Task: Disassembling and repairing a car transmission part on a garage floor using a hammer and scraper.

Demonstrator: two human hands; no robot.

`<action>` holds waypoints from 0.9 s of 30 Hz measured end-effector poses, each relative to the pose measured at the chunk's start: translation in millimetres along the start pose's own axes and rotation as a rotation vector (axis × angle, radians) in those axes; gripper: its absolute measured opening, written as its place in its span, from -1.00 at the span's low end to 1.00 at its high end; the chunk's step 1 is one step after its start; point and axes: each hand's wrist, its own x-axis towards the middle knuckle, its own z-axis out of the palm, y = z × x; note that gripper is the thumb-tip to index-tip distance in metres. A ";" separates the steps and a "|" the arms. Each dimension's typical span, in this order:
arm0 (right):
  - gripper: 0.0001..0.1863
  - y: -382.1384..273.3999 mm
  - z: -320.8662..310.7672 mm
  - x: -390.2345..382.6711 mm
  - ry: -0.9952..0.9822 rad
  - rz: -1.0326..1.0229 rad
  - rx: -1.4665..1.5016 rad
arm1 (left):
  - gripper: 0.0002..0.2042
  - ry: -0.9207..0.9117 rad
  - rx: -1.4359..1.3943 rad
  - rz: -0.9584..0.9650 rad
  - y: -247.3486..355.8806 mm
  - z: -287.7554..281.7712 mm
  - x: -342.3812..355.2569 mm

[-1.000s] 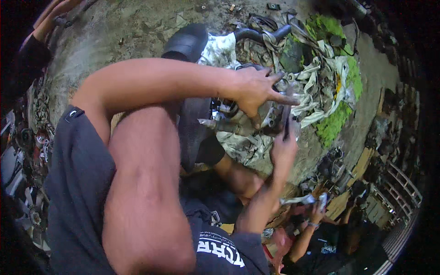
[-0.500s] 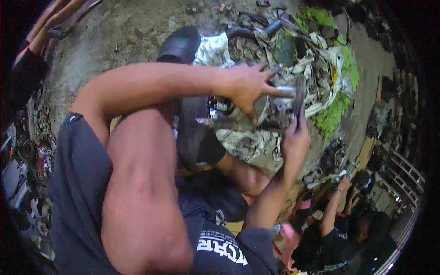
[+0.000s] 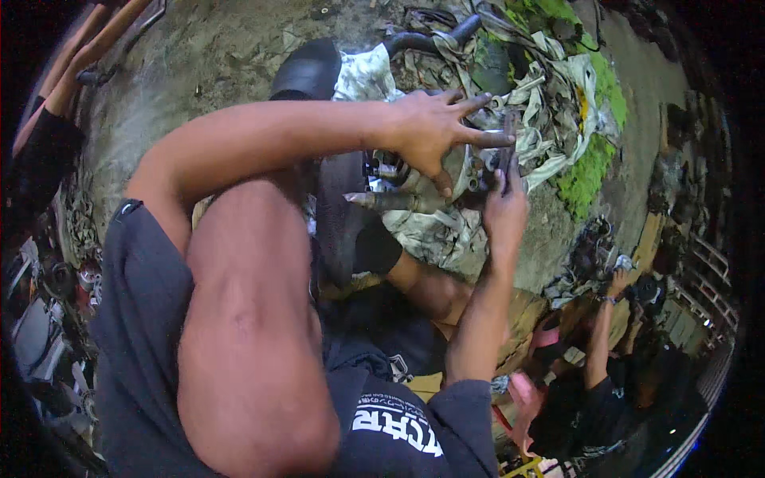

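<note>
My left hand [image 3: 430,127] reaches across with its fingers spread over a greasy metal assembly, largely hidden beneath it. Its index finger extends to a dark bar-shaped tool [image 3: 510,131], and the thumb points down by a grey metal shaft [image 3: 398,201] with a tapered end. My right hand [image 3: 506,195] is closed around the tool's lower end, holding it upright beside the assembly. The tool's exact kind is unclear. Small round metal fittings [image 3: 476,166] show between the two hands. Dirty white cloth [image 3: 438,235] lies under the shaft.
Beyond the hands lie a heap of dirty cloth strips [image 3: 550,119], a black hose [image 3: 414,41] and green absorbent-looking material [image 3: 590,183]. My black shoe [image 3: 307,68] stands close by. Scrap parts [image 3: 48,319] line the left. Another person's arm [image 3: 602,327] works at right; others' limbs show upper left.
My right hand and the dark tool have shifted slightly left and up. A shiny cylinder seen between the left fingers and the tool no longer shows. The left hand stays spread.
</note>
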 end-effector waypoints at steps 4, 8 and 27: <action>-0.55 -13.3 -3.6 -14.2 -0.069 0.093 0.076 | 0.04 0.045 0.031 -0.030 -11.8 10.8 -16.6; -0.53 2.3 11.8 -16.9 0.092 0.005 0.010 | 0.04 0.030 0.048 0.023 -4.7 -7.3 -5.5; -0.57 124.8 77.0 -148.5 0.194 0.178 0.383 | 0.15 -0.076 -0.119 0.083 34.7 -3.6 15.6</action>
